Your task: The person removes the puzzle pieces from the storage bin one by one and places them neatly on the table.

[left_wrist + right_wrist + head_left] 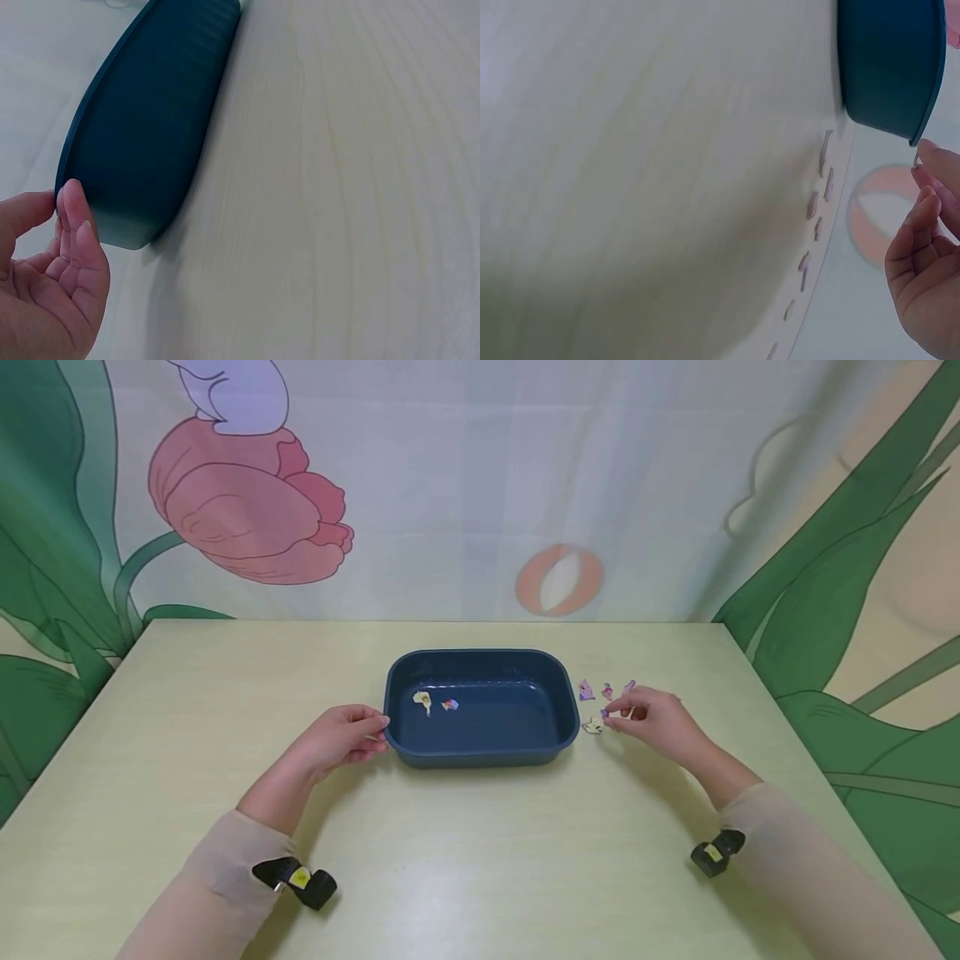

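A dark blue rectangular basin [480, 758] stands on the table with two small, flat, colourful cut-out pieces in it, one cream piece [423, 701] and one multicoloured piece [450, 704]. My left hand [347, 737] pinches the basin's left rim, thumb over the edge and fingers against the outer wall, as the left wrist view shows. Just off the right side, my right hand [658, 720] pinches a small purple piece [604, 714] between thumb and forefinger. In the right wrist view this hand [930, 262] is right by the basin's rim. A cream-and-dark piece [593, 726] lies below its fingertips.
Pink and purple pieces, among them a larger pink piece [586, 690] and a small pink piece [607, 691], lie right of the basin. The pale wooden table [480, 860] ends at a printed curtain [450, 510] behind.
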`<move>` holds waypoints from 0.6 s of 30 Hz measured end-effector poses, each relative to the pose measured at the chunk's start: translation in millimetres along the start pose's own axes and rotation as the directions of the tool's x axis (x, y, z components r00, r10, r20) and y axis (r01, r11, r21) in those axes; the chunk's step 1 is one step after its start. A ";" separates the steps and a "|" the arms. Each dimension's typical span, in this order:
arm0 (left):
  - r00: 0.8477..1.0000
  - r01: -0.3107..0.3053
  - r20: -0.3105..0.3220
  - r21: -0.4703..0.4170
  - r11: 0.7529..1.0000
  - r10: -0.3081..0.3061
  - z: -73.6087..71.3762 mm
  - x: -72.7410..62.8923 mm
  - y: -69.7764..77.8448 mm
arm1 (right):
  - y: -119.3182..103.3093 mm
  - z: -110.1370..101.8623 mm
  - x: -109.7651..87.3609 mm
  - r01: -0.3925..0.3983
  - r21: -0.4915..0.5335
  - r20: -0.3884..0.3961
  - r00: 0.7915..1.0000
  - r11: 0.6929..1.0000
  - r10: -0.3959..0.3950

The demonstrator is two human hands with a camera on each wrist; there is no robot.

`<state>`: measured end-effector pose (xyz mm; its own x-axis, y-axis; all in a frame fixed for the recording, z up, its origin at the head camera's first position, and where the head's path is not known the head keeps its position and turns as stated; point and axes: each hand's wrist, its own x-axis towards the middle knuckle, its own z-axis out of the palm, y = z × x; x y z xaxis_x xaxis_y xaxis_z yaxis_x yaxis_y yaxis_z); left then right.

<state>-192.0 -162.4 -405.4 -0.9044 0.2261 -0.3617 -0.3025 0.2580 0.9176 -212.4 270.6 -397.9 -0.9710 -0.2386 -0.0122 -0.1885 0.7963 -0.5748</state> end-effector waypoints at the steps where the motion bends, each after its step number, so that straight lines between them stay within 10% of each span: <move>1: 1.000 -0.001 0.001 0.001 1.000 0.001 0.0 0.4 0.0 | 2.2 -0.3 -0.9 -0.011 -0.003 -0.001 1.000 1.000 0.011; 18: 1.000 -0.009 0.001 -0.004 1.000 0.009 -0.3 -1.1 2.1 | 27.3 -7.5 -9.0 -0.065 -0.034 -0.006 0.998 0.997 0.064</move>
<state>-191.7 -162.4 -403.0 -0.9069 0.2289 -0.3538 -0.2957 0.2524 0.9213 -209.9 298.6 -407.4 -0.9820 -0.1835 -0.0443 -0.1303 0.8287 -0.5444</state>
